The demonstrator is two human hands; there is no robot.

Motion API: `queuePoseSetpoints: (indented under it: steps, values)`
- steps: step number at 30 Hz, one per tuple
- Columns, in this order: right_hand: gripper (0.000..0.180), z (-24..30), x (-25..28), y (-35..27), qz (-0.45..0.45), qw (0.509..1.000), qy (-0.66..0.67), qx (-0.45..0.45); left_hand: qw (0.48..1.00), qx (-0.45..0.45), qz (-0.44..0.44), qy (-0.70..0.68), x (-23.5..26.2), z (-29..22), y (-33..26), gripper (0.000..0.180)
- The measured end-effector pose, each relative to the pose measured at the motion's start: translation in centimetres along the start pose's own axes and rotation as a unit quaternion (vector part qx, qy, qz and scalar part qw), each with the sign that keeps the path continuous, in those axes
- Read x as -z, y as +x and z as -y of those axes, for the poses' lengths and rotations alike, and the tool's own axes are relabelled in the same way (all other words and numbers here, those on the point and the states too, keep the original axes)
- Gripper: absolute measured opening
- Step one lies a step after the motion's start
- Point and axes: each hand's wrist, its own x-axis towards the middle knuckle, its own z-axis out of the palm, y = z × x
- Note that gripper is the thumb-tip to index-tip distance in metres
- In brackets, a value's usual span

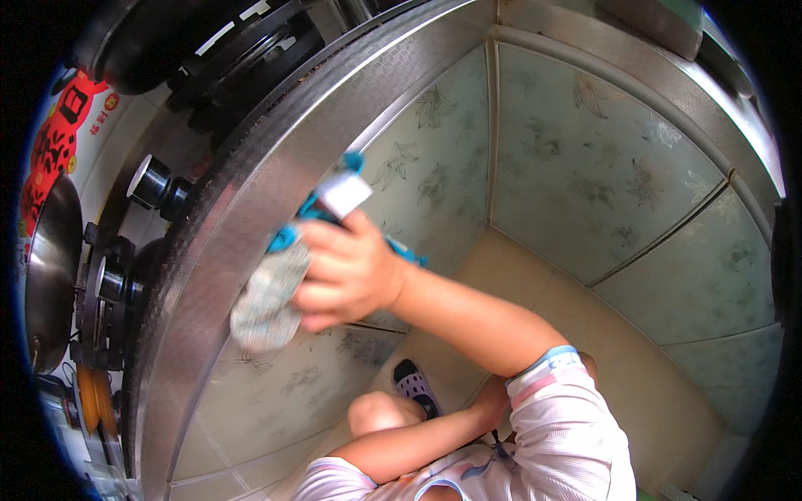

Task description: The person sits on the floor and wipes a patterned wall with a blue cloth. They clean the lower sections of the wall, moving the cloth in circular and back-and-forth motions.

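Observation:
My right hand [351, 263], blurred by motion, is closed on a grey cloth [271, 301] with bright blue edging and a white tag. The cloth lies against the front face of the metal counter edge [242, 179], just above the frosted cabinet doors [434, 159]. My left forearm crosses low in front of my body. The left hand [491, 407] is tucked beneath the right upper arm, with its fingers hidden.
On the counter at left are a gas stove [251, 50], a steel wok [52, 275] and black-and-silver knobs [150, 184]. More frosted cabinet doors [610, 159] line the right side. Below are beige floor tiles [501, 275] and my foot in a lilac clog [413, 384].

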Motion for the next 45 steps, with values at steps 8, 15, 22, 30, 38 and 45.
queuePoseSetpoints:
  steps: [8, 15, 22, 30, 38, 45]
  values:
    - [0.021, -18.7, 11.8, -1.5, 0.077, 0.901, -0.278, -0.326, 0.941, 0.237, -0.04, -0.24, -0.7, 0.7, 0.5, 0.029]
    - [0.017, -16.6, 11.4, -0.7, 0.045, 0.914, -0.263, -0.306, 0.948, 0.213, -0.03, -0.235, -1.6, -0.6, 1.4, 0.028]
    - [0.026, 4.0, 0.6, 0.0, 0.002, 0.977, 0.158, -0.146, 0.993, 0.074, -0.02, -0.091, -2.8, 4.6, 0.9, 0.047]
    - [0.027, -4.1, 2.9, -2.2, 0.028, 0.997, 0.072, -0.032, 0.927, 0.19, -0.056, -0.319, -1.4, 2.8, 2.6, 0.037]
    - [0.022, -21.4, 13.5, -1.1, 0.06, 0.916, -0.329, -0.222, 0.932, 0.223, -0.048, -0.28, -0.6, 0.4, 2.0, 0.026]
    - [0.025, -10.6, 9.3, 0.2, 0.022, 0.958, -0.127, -0.256, 0.944, 0.19, -0.044, -0.265, -0.5, 0.1, 1.8, 0.025]
